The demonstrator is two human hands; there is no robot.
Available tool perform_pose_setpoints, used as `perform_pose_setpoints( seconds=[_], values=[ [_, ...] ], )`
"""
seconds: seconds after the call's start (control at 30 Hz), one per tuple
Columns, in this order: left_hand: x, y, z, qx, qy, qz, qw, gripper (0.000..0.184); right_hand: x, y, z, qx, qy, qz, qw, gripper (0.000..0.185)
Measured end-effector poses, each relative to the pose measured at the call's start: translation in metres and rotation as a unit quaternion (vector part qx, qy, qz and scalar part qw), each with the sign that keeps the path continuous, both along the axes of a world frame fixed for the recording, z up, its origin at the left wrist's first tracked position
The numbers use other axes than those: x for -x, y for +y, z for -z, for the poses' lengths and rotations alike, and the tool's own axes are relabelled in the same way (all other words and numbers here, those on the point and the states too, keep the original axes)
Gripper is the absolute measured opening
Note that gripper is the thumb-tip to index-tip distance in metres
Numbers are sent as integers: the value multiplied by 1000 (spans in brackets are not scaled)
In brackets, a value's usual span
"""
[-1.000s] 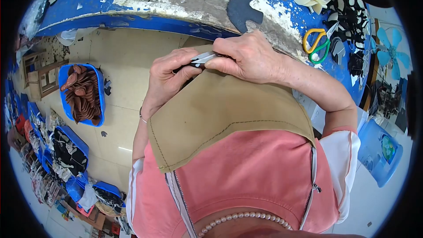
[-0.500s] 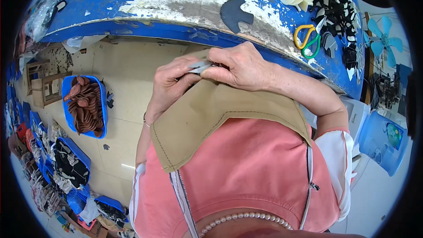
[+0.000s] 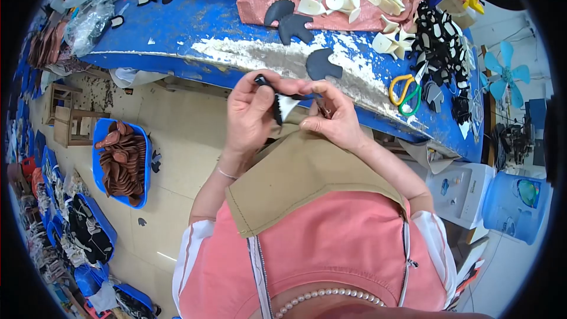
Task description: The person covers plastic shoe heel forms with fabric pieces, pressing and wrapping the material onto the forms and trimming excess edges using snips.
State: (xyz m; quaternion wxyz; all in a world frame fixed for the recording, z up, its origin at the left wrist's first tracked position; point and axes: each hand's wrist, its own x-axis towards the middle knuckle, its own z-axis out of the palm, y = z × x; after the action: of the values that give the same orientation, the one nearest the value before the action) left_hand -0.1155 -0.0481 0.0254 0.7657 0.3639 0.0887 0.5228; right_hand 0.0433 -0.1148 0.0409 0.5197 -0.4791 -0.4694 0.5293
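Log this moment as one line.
left hand: holds black-white piece | right hand: beside it, contents unclear | scissors: on table | brown pieces: in blue tub

Hands (image 3: 254, 109) grip a black-and-white piece (image 3: 284, 105) above brown fabric (image 3: 307, 168).

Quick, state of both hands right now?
Left hand: closed, pinching a small, curved black-and-white piece.
Right hand: thumb and fingers curled beside it; whether they're closed on anything cannot be told.
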Motion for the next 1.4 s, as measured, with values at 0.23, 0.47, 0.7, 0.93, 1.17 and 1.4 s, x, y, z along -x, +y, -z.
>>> perform_pose_setpoints(
  seconds=[0.23, 0.47, 0.7, 0.93, 1.17, 1.4],
  values=[
    [-34, 20, -6, 19, -17, 54, 998, 23, -4, 26, 15, -43, 142, 94, 984, 38],
    [-48, 47, -11, -83, 156, 6, 984, 22, -24, 50, 32, 9, 141, 113, 984, 37],
    [-56, 54, -3, -80, 152, 58, 983, 24, -37, 43, 44, 22, 76, 124, 989, 34],
    [-60, 57, 0, -77, 155, 106, 979, 31, -43, 32, 66, -30, 47, 158, 986, 24],
    [-59, 46, -13, -31, 192, 116, 974, 32, -43, 40, 56, -101, 42, 184, 977, 18],
    [-48, 55, -12, -97, 292, 141, 941, 34, -48, 39, 51, -67, 0, 154, 986, 19]
  ],
)
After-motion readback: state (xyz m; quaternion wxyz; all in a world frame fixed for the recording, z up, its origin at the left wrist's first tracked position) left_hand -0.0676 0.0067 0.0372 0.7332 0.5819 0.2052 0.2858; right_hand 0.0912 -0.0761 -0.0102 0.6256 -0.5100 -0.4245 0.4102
